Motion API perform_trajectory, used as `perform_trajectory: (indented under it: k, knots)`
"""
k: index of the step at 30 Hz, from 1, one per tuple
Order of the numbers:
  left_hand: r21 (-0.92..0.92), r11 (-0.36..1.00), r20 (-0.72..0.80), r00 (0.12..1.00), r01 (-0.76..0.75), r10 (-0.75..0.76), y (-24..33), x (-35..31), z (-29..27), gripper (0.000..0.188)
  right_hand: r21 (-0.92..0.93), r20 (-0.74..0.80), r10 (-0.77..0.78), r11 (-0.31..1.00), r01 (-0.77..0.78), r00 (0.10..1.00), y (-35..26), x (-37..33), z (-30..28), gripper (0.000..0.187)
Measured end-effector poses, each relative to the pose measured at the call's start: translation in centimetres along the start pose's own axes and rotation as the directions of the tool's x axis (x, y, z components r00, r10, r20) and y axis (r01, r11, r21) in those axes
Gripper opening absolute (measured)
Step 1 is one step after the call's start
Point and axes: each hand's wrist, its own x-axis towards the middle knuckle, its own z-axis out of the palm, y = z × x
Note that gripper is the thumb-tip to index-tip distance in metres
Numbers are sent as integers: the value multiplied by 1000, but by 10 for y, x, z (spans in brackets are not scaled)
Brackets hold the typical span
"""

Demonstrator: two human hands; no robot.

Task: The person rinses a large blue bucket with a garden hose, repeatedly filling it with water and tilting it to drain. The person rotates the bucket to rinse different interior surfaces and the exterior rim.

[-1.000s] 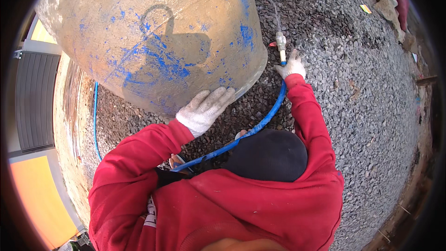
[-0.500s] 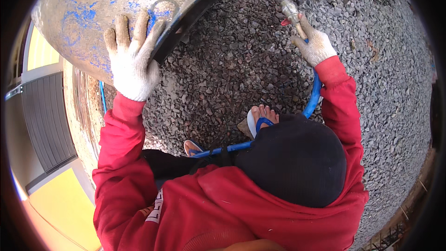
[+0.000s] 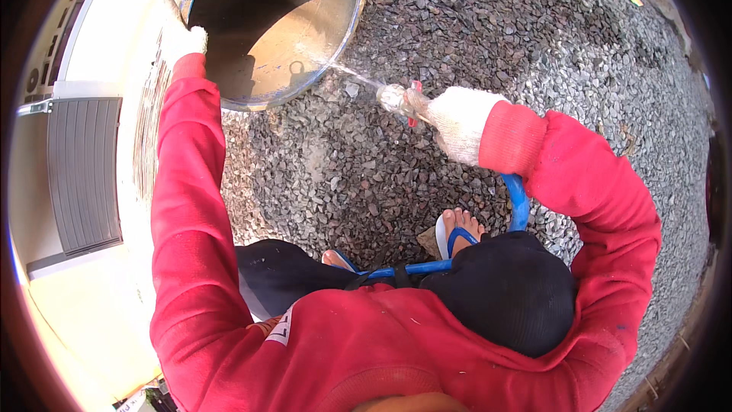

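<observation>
A large round drum (image 3: pixel 352 0) with a blue rim lies tipped on the gravel, its open mouth facing me and its brown inside wet. My left hand (image 3: pixel 180 37), in a white glove, grips the drum's left rim. My right hand (image 3: pixel 456 120), also gloved, is closed around the nozzle (image 3: pixel 396 96) of a blue hose (image 3: pixel 520 200). A thin jet of water (image 3: pixel 343 70) shoots from the nozzle into the drum. The hose curves down behind my right arm and runs across my feet.
Grey gravel (image 3: pixel 549 38) covers the ground ahead and to the right. My foot in a blue sandal (image 3: pixel 456 232) stands on it. A pale wall with a grey shutter (image 3: pixel 82 175) rises on the left.
The drum has turned so its open mouth now faces me. My left hand shifted from its outer side to the rim. My right hand swung the nozzle left, spraying inside.
</observation>
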Motion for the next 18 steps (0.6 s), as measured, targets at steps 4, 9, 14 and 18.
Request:
perform_trajectory:
  k: [4,9,14,18]
  knots:
    - [-184,976,56,992,118,-110,32,-32,-6,87,-114,13,178,978,-176,984,-23,30,-25,38]
    - [-218,957,203,968,192,-148,27,-46,-32,91,-284,46,229,936,-207,972,-44,60,-69,36]
    - [-40,993,156,982,114,-106,29,-57,-35,96,-432,97,78,901,-28,992,-95,66,-89,36]
    - [-128,973,119,977,194,-179,22,-90,-37,96,-538,123,160,840,-70,979,-130,79,-95,34]
